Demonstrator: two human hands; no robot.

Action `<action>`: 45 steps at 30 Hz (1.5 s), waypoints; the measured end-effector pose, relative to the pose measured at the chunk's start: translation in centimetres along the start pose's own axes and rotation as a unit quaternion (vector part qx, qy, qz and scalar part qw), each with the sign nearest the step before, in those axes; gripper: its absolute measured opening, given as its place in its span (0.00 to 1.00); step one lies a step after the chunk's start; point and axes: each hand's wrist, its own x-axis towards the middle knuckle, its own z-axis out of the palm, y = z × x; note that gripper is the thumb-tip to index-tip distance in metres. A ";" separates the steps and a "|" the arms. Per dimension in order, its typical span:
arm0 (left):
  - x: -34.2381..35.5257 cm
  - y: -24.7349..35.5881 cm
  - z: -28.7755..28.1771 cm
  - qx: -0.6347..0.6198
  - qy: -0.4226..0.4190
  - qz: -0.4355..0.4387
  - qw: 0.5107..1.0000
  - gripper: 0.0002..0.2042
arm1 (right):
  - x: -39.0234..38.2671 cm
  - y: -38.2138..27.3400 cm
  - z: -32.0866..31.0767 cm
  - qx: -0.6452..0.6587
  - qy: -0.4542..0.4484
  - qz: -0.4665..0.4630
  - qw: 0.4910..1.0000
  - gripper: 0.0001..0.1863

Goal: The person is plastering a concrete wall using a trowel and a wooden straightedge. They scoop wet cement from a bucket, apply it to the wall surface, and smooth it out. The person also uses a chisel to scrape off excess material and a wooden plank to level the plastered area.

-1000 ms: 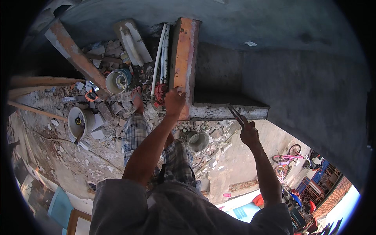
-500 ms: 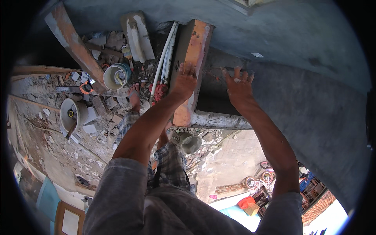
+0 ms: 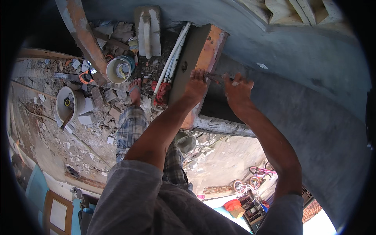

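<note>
Using the orange board (image 3: 212, 47) as landmark: it runs up the middle of my feed, grey wall (image 3: 194, 43) with a dark hole (image 3: 184, 66) on its left, shadowed recess (image 3: 213, 105) on its right. Left hand (image 3: 196, 87) lies on the board's face, fingers side by side and laid out straight, pinching nothing I can make out; thumb hidden. Right hand (image 3: 239, 93) is just right of the board, over the recess, fingers bent and partly spread, next to a thin dark tool (image 3: 215, 78) that reaches across toward the board. Can't tell from here whether that hand pinches the tool or how firmly, nor whether the tool's tip touches the board. My read on handling: board is stiff, probably heavy, not fragile, likely gritty where a pale crust (image 3: 221, 42) runs down its right edge; I'd take it by both long edges, clear of loose grit. Tool looks light and stiff, maybe slick if damp; I'd hold it at the end farthest from the board, wrist loose
</note>
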 end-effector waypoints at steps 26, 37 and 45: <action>-0.4 0.4 0.1 -0.048 0.013 -0.048 0.998 0.27 | 1.3 -3.5 -8.4 -0.327 -0.064 -0.093 0.938 0.23; 0.3 1.3 -1.0 -0.044 -0.072 -0.076 0.994 0.27 | 2.3 0.2 -3.2 0.034 -0.093 -0.060 0.993 0.20; 0.1 0.7 -1.6 -0.034 -0.078 -0.073 0.994 0.26 | 4.1 1.6 -7.3 0.467 -0.430 0.104 0.765 0.13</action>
